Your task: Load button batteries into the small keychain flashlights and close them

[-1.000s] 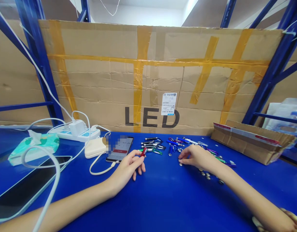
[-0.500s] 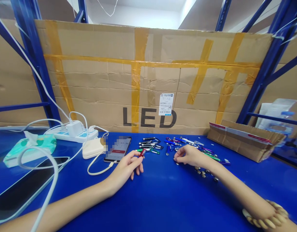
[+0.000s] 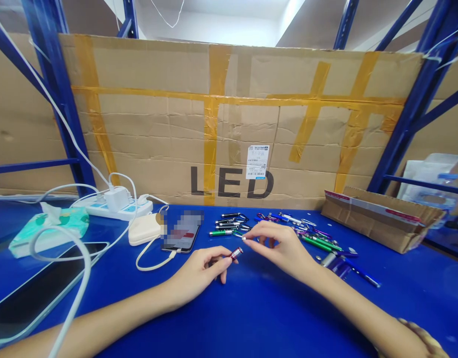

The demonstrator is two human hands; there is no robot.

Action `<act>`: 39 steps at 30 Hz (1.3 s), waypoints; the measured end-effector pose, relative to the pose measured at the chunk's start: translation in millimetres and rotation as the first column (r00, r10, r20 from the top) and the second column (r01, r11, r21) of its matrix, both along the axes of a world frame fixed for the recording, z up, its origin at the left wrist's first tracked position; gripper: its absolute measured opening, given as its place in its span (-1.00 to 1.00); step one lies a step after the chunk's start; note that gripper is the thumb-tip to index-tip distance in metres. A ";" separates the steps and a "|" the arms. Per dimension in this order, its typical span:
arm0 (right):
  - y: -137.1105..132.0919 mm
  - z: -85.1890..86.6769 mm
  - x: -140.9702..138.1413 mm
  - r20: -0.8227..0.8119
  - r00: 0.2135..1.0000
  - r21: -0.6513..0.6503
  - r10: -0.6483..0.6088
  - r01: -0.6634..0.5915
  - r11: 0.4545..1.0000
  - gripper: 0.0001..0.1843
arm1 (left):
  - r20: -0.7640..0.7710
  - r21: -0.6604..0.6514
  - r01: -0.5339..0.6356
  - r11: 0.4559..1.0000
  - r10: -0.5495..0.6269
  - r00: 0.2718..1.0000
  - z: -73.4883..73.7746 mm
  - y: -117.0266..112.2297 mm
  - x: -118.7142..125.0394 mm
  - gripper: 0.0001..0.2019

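Note:
My left hand [image 3: 208,268] is closed round a short red metal flashlight barrel [image 3: 236,254], its silvery-banded end pointing up and to the right. Just above that end, my right hand [image 3: 277,241] pinches a small silver button cell [image 3: 244,239] between thumb and forefinger. The cell and the barrel are apart. Behind my hands lies a green mini flashlight [image 3: 221,232] with a carabiner clip, beside several black mini flashlights [image 3: 229,222]. Right of my right hand is a pile of coloured flashlight parts, with green tubes [image 3: 320,242] and a blue tube [image 3: 365,276] in it.
A charging phone [image 3: 182,238], a cream power bank [image 3: 142,228], a power strip [image 3: 130,211] and a tissue pack [image 3: 49,228] are at left. A larger phone [image 3: 35,293] lies under a white cable. An open cardboard box [image 3: 381,216] stands at right.
My right hand has lifted from the table and moved left towards the barrel, a button cell now showing in its fingers. My left hand has moved slightly right and down with the barrel.

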State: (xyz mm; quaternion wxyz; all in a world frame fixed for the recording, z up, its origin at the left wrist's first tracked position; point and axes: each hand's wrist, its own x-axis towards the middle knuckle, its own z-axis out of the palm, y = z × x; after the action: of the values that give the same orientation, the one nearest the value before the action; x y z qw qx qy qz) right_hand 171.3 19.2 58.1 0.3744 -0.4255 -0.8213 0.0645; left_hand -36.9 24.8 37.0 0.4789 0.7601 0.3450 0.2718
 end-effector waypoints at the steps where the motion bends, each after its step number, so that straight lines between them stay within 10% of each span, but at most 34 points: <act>1: -3.0 -0.8 -4.4 -0.027 0.998 0.026 0.050 -0.049 0.998 -0.79 | 0.000 0.003 0.006 1.000 -0.006 1.000 0.0 0.0 -0.2 -0.70; 22: -7.0 -6.1 -2.7 0.077 0.979 0.253 0.186 -0.200 0.946 -0.79 | 0.119 -0.040 0.045 0.998 -0.040 0.992 -6.4 5.2 -2.2 -0.70; 39: -12.0 1.7 -3.3 0.060 0.972 -0.082 0.225 -0.220 0.972 -0.80 | 0.099 -0.020 -0.027 0.999 0.028 0.995 -3.5 4.2 -2.8 -0.84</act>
State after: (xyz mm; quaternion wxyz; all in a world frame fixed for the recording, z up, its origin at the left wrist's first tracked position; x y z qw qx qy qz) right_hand 168.0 7.2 59.8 0.3199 -0.3463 -0.8734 0.1220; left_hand -39.7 28.9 33.5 0.4988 0.7363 0.3336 0.3127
